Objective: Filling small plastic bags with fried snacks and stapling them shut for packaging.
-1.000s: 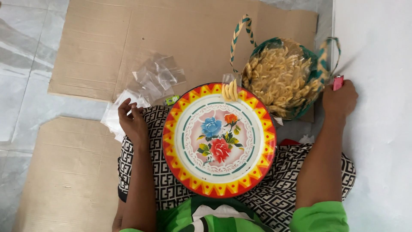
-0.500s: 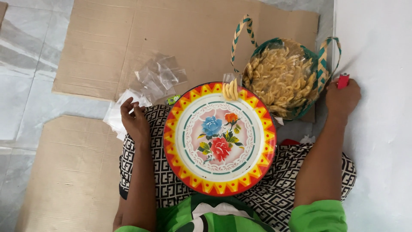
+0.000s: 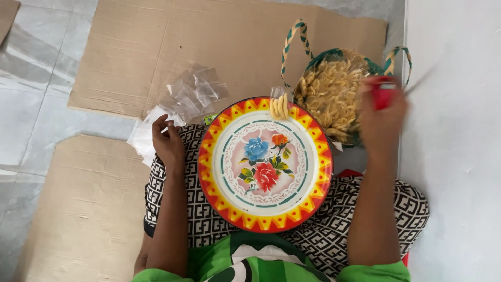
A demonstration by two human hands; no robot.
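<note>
Cardboard sheets (image 3: 156, 52): I see them lying flat on the tile floor, under everything. They look stiff and light.
Round tray (image 3: 219, 172): it rests on the person's lap. It is red and yellow with painted flowers. I think it is hard, smooth and a bit slippery, so I would take it by the rim. A few pale snack pieces (image 3: 279, 106) lie at its far edge; the rest is bare.
Woven basket (image 3: 389, 65): it sits just past the tray, with two looped handles. It is full of pale curly snacks (image 3: 329, 94). I think they are dry, light and easy to break.
Clear bags (image 3: 195, 94): a loose pile, near the left hand. I think they are thin, soft and slippery; pinch one by an edge.
Left hand (image 3: 168, 141): fingers curled, touching white bags (image 3: 142, 137) beside the knee.
Right hand (image 3: 383, 117): blurred, fingers closed on a small red thing (image 3: 383, 94) above the basket. I cannot tell what it is.
</note>
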